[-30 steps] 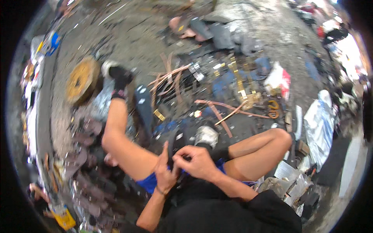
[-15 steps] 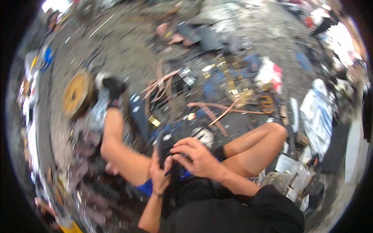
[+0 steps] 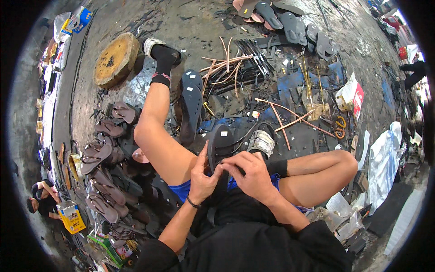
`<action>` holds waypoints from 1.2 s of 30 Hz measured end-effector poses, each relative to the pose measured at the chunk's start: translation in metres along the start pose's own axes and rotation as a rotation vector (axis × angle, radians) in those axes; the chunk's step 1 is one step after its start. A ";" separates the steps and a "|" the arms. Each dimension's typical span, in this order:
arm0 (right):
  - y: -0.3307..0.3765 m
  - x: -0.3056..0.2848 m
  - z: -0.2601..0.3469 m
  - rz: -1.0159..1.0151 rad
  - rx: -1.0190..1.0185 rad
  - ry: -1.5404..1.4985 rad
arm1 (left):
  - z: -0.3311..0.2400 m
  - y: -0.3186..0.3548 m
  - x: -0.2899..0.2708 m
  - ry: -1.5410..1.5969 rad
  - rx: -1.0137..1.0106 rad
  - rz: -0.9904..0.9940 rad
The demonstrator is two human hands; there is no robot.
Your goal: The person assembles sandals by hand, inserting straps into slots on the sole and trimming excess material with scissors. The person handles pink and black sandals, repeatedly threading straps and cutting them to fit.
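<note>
Where the big, dirty gray floor [image 3: 158, 22] spreads out, a person [image 3: 240, 249] in a black top sits with both legs wide apart. A big heap of brown sandals [image 3: 108, 187] lies toward the floor's left edge, beside the left leg. A crumpled white and blue plastic sheet [image 3: 383, 158] lies toward the floor's right edge. More sandals, gray ones [image 3: 293, 29], are bunched up toward the floor's far edge. A round yellow-brown block [image 3: 113, 59] sits near the left foot, on the side of the floor's left edge. A long dark sole [image 3: 191, 102] with white stickers is between the legs, just beside the left one.

The dark sandal [image 3: 218, 147] is up in front of the lap, between the knees. The left hand [image 3: 201, 181] is closed on it, fingers straight along its left side. The right hand [image 3: 253, 177] has bent fingers, and its tips are by the left thumb; I cannot tell if they pinch anything.

Thin pinkish strips [image 3: 280, 125] cross each other past the right foot. Orange rings [image 3: 340, 128] lie near them. A tiny white sticker [image 3: 224, 133] is on the sandal's far end.
</note>
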State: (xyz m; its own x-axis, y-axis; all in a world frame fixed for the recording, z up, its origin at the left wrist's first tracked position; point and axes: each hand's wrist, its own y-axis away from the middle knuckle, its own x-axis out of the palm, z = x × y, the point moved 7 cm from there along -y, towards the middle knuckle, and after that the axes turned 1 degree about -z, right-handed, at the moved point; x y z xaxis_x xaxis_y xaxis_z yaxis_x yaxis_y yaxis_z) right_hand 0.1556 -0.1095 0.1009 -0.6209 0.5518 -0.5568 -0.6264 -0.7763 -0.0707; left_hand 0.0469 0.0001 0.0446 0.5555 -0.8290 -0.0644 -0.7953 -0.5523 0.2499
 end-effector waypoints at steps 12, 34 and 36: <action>0.003 0.024 -0.010 0.093 0.182 -0.099 | -0.007 0.007 -0.006 -0.165 0.020 -0.019; 0.023 0.009 0.015 0.025 -0.116 0.008 | -0.011 0.005 0.005 -0.051 0.195 0.137; 0.027 0.006 0.035 0.091 -0.212 0.117 | 0.003 0.006 0.003 0.015 0.153 0.110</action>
State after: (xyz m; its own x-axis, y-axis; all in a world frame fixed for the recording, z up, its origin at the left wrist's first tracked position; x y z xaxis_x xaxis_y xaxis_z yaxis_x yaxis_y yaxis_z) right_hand 0.1185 -0.1168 0.1248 -0.6041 0.4471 -0.6597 -0.4497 -0.8747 -0.1809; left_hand 0.0435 -0.0060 0.0434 0.4654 -0.8846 -0.0301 -0.8786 -0.4658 0.1052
